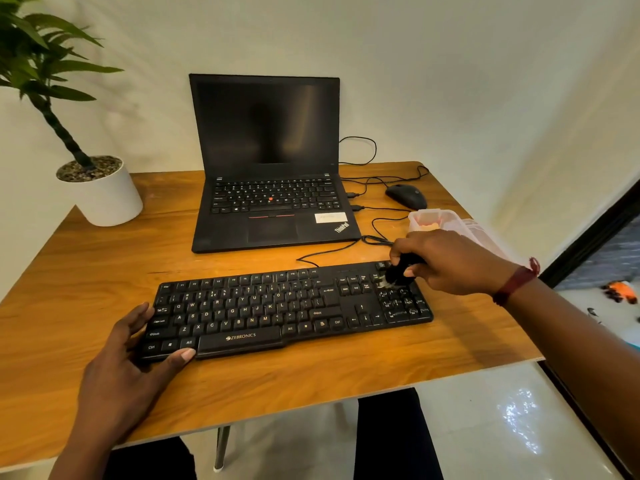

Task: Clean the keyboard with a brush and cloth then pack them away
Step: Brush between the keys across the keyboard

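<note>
A black Zebronics keyboard [277,306] lies across the front of the wooden table [86,271]. My left hand [135,355] holds its near left corner, thumb curled over the front edge and fingers lying along the left end. My right hand [446,261] grips a small black brush [398,271] whose pale bristles touch the number pad at the keyboard's far right. A clear plastic container [436,218] with something pink and pale inside stands just behind my right hand. No cloth can be made out.
An open black laptop [270,168] stands behind the keyboard. A black mouse [407,195] and loose cables [374,216] lie to the laptop's right. A potted plant in a white pot [104,195] occupies the back left corner. The table's right edge is close to my right wrist.
</note>
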